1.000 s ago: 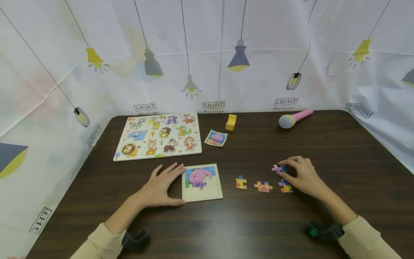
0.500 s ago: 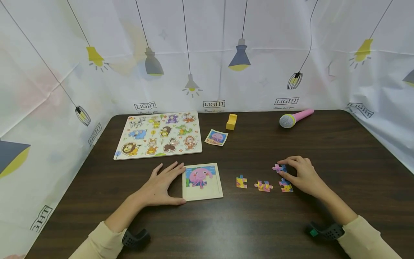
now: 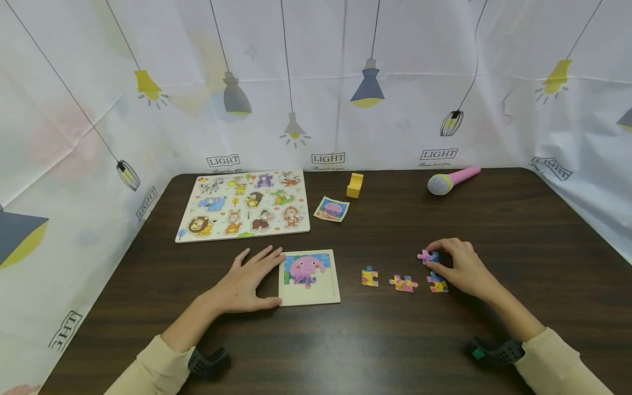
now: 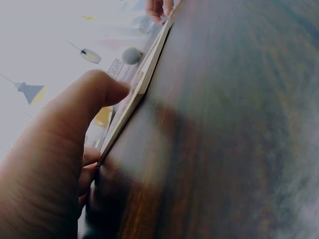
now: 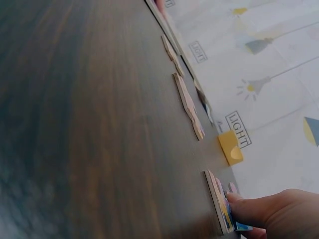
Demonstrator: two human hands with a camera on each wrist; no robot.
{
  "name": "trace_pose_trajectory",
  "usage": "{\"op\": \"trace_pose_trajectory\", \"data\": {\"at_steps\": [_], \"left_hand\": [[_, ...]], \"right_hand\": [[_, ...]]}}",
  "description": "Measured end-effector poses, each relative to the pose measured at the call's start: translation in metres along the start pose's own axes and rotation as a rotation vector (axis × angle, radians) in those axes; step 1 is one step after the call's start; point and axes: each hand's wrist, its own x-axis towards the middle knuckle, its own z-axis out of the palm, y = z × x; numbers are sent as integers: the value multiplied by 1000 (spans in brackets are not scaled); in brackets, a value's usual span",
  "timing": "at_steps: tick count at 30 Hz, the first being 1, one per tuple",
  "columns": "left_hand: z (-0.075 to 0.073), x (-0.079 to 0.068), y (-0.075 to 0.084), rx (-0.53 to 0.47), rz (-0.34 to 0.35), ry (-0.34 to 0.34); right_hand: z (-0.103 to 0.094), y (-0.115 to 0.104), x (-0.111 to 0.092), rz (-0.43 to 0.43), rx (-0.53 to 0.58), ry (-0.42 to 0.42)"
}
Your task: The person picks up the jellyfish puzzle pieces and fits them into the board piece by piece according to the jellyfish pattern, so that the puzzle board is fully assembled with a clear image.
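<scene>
In the head view my left hand (image 3: 244, 285) is spread beside a small wooden puzzle board (image 3: 310, 296). Its index fingertip touches the far left corner, and the thumb lies at the near left corner. Part of a pink octopus picture fills the board's upper left; bare wood shows elsewhere. My right hand (image 3: 461, 269) pinches a pink and blue jigsaw piece (image 3: 428, 256) between thumb and index finger. Just in front of it lies a yellow and blue piece (image 3: 437, 282). Between board and right hand are a pink and yellow piece (image 3: 403, 283) and a yellow piece (image 3: 369, 277).
A large animal puzzle board (image 3: 247, 206) lies at the back left. Right of it are a small octopus picture card (image 3: 332, 209) and a yellow block (image 3: 354, 185). A pink toy microphone (image 3: 451, 180) lies at the back right. A printed cloth (image 3: 316, 82) hangs behind the table.
My left thumb tip has drawn back slightly at the board's near left corner. The right hand keeps its pinch on the jigsaw piece, and the head view has shifted slightly.
</scene>
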Motion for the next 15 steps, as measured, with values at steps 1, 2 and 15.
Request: {"op": "trace_pose_trajectory", "data": {"at_steps": [1, 2, 15], "left_hand": [[0, 0, 0, 1, -1, -2], [0, 0, 0, 1, -1, -4], [-1, 0, 0, -45, 0, 3]], "right_hand": [[0, 0, 0, 7, 8, 0], [0, -1, 0, 18, 17, -1], [3, -15, 2, 81, 38, 1]]}}
